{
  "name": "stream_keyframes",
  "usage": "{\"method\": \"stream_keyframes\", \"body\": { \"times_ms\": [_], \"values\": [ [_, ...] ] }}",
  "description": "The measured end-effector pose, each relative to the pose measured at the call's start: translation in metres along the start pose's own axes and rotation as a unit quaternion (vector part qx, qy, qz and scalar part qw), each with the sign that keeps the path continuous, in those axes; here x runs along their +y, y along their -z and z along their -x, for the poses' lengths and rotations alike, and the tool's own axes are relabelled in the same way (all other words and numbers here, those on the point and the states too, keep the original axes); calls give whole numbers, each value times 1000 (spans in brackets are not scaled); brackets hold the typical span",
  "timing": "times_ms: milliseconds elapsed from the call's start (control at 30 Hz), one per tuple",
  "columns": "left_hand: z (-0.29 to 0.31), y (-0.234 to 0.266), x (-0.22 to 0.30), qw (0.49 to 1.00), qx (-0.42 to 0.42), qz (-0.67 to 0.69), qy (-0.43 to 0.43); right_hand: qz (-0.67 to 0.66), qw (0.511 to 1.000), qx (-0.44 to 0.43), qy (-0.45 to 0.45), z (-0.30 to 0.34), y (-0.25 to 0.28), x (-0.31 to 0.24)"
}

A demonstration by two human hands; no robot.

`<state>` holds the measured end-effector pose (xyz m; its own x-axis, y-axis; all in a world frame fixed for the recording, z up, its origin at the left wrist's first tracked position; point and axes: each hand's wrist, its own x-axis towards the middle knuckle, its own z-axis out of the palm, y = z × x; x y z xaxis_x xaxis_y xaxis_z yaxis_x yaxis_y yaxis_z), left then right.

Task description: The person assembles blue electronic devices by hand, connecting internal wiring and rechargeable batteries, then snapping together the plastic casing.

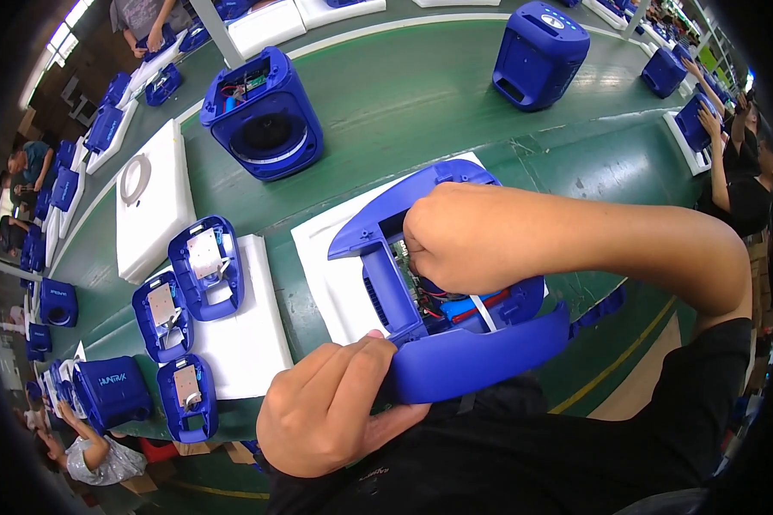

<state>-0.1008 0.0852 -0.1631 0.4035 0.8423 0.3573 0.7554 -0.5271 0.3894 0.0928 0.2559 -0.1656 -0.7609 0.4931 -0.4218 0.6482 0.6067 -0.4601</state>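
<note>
An open blue speaker housing [481,362] lies in front of me on a white foam sheet [318,236]. Inside it show part of a green circuit board, red and black wires, a blue cylinder [458,307] and a white strap [484,314]. My left hand [331,408] grips the near left corner of the housing, thumb below and fingers on top. My right hand [455,236] reaches across from the right, its fingers curled down into the opening. Whatever those fingertips hold or touch is hidden behind the fist.
Left of the housing, several blue panels with boards [204,257] rest on and beside white foam [262,343]. A tape roll [135,178] lies on a foam block [167,215]. Farther off on the green table stand an open speaker [266,120] and a closed one [541,56]. Other people work around.
</note>
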Motion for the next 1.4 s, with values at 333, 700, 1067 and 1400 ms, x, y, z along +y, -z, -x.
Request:
{"method": "stream_keyframes", "body": {
  "times_ms": [333,700,1067,1400],
  "values": [
    [-1,2,2,999,-18,25,-7,3,1000,-12,9,-2,1,5],
    [-2,-2,-1,1000,-9,10,-1,16,999,-14,30,-7,0,9],
    [-4,-4,-8,981,23,126,143,-186,932,311,20,92,24,30],
    [-36,-14,-40,929,74,231,278,-449,835,301,105,125,-82,57]
  ]
}}
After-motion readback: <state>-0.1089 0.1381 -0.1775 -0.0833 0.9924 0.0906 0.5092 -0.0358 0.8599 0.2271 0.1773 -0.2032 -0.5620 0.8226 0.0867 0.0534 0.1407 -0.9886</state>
